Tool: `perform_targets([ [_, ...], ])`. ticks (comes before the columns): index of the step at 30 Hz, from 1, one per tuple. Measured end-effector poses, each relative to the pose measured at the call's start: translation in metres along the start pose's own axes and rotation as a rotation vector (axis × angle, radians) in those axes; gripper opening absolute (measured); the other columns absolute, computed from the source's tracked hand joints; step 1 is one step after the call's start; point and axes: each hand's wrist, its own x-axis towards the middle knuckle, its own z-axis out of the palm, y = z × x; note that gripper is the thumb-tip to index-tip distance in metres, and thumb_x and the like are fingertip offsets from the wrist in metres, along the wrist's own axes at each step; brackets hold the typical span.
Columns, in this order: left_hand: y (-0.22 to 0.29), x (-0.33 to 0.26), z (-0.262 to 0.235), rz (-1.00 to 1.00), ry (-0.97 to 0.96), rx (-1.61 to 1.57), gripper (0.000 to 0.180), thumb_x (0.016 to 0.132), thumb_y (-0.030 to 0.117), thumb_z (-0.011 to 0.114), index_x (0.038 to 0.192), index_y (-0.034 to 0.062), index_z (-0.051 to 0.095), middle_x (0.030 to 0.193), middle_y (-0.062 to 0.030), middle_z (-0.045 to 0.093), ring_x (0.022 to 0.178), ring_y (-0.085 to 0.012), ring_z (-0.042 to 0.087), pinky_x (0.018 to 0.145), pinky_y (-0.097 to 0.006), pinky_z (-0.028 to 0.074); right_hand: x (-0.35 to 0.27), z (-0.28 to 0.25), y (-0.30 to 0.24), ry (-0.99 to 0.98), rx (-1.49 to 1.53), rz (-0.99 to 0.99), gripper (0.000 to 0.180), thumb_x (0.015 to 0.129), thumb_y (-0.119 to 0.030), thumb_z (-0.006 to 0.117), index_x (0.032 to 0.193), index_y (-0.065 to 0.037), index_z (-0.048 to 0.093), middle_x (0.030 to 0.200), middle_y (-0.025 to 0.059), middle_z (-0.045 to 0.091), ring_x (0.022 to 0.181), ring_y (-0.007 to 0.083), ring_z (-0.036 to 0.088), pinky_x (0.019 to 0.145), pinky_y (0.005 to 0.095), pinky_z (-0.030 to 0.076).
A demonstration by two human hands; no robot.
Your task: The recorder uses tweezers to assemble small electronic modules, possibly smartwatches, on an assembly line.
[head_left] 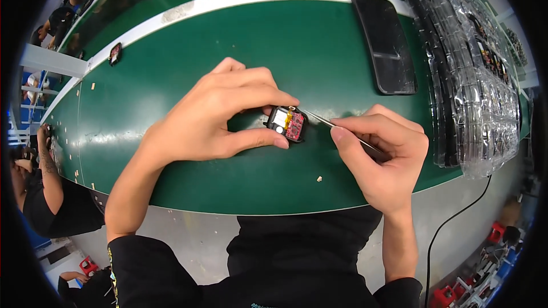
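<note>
Between the thumb and fingers of my left hand (208,115) is a small open watch case (304,132), black, with a red circuit board, a pale block and a bit of yellow tape inside. It is held at the green tabletop, near the middle of the view. My right hand (388,159) pinches slim metal tweezers (321,119), whose tip reaches the upper right edge of the case beside my left index fingertip. Whether the tips grip a tiny part there is too small to tell.
A black smartphone-like slab (385,45) lies at the back right, beside stacked clear plastic trays (476,91). Another small device (115,54) sits at the far left. A pale scrap (319,179) lies near the front edge. A co-worker's arm (50,168) is at the left; a black cable (456,212) hangs right.
</note>
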Motion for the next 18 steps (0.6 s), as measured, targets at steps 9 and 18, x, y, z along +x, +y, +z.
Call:
perform_targets([
  [9,-0.009,0.000,0.003,0.017,0.007,-0.031,0.060,0.070,0.025,0.100,0.124,0.0038,0.083,0.092,-0.0028,0.073,0.085,-0.0200,0.064,0.086,-0.035,0.039,0.003,0.010,-0.001,-0.051,-0.151,-0.047,0.010,0.081,0.007,0.083,0.089,0.001,0.081,0.065,0.0022,0.061,0.047,0.0077,0.048,0.045,0.0267,0.032],
  [18,-0.008,-0.001,-0.001,-0.039,0.000,-0.026,0.064,0.066,0.030,0.102,0.122,0.0034,0.084,0.090,-0.0027,0.074,0.075,-0.0163,0.057,0.080,-0.034,0.040,0.005,0.008,-0.006,-0.097,-0.181,-0.042,0.017,0.082,0.010,0.082,0.097,0.003,0.084,0.070,0.0011,0.064,0.054,0.0031,0.049,0.050,0.0225,0.030],
])
